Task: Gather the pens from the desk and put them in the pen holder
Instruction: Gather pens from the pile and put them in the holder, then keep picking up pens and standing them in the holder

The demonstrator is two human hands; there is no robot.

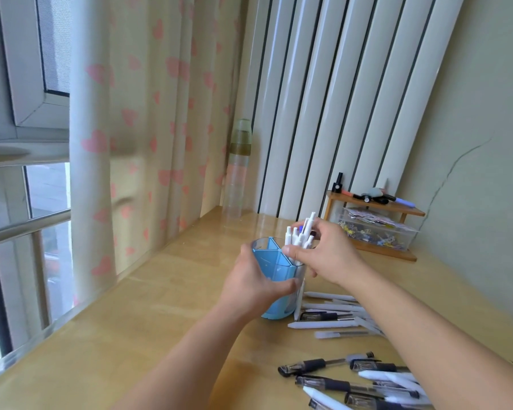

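Near the middle of the frame, the blue pen holder (274, 279) stood upright on the tabletop (166, 294), and the left hand (253, 284) wrapped its lower wall from the left, thumb across the near face, fingers curled behind it. That grip was closed around the holder and steadied it.

The right hand (323, 251) sat just right of the holder's mouth, fingers curled around the bunch of white pens (299, 235) that stood in the holder's right compartment. Their long axes ran nearly vertical, leaning a little to the upper right, caps up. How firmly the fingers pinched them could not be told (the palm faced away from the camera), but the grip was clearly closed on the bunch rather than spread.

The relation that mattered lay below and to the right. The loose white pens (329, 316) lay flat on the tabletop just right of the holder's base, their long axes running roughly left to right across the frame, and partly under the right forearm. A second scatter, the black-gripped pens (332, 365) mixed with more white ones, lay in the lower right of the frame.

By my judgement the right hand was the nearer one to both groups, and it would need to let go of the standing bunch, drop down and right, then turn any pen from flat to upright. The task looked partly done.
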